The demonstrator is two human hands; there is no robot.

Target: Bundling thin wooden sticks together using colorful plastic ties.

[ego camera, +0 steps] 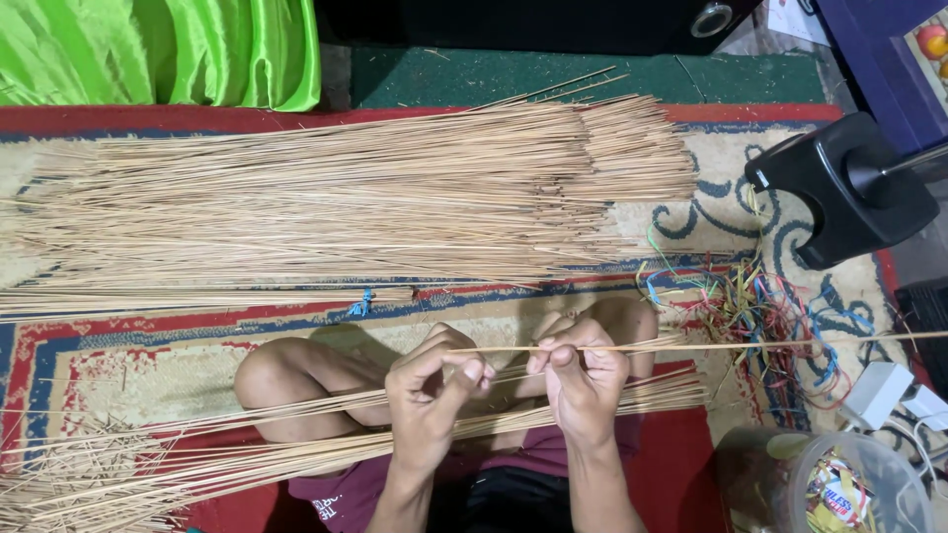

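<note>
Left hand [427, 387] and right hand [583, 380] both closed, pinching single thin stick [691, 346] level over lap. Judged: sorting one stick; next needs placement onto lap bundle [247, 454] on carpet [128, 355].

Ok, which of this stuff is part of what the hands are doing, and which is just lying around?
In use:
left hand
right hand
thin stick pinched between both
stick bundle across the lap
large stick pile

Lying about:
coloured string tangle
black stand
green cloth
plastic jar
white adapters
</note>
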